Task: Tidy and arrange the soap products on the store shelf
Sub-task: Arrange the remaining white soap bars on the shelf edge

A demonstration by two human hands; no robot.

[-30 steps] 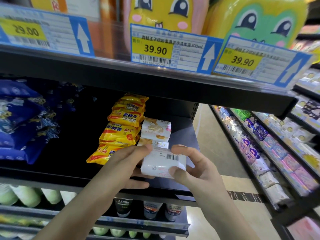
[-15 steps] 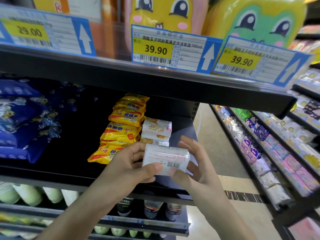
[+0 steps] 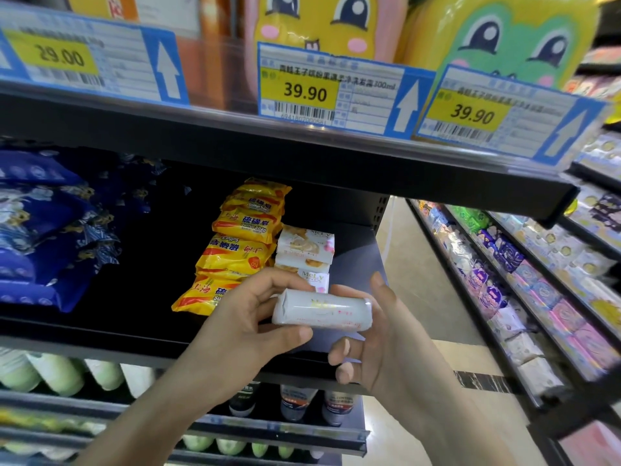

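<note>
A white wrapped soap bar (image 3: 322, 310) is held in front of the black shelf (image 3: 100, 334), lying on its long edge. My left hand (image 3: 242, 324) grips its left end between thumb and fingers. My right hand (image 3: 376, 334) cups it from behind and below, fingers partly spread. Behind the bar, a short stack of white soap bars (image 3: 304, 253) rests on the shelf. A leaning pile of yellow sulfur soap packs (image 3: 235, 250) stands to its left, touching the stack.
Blue packets (image 3: 43, 230) fill the shelf's left part. The upper shelf edge with price tags (image 3: 322, 95) hangs close overhead. Bottles (image 3: 295, 401) stand on the shelf below. To the right is an aisle floor (image 3: 416, 274) and another rack of packs (image 3: 524, 284).
The white bar has been turned in my hands: its barcode side rolled out of sight and a printed side faces me. Both hands rose slightly and my right fingers loosened.
</note>
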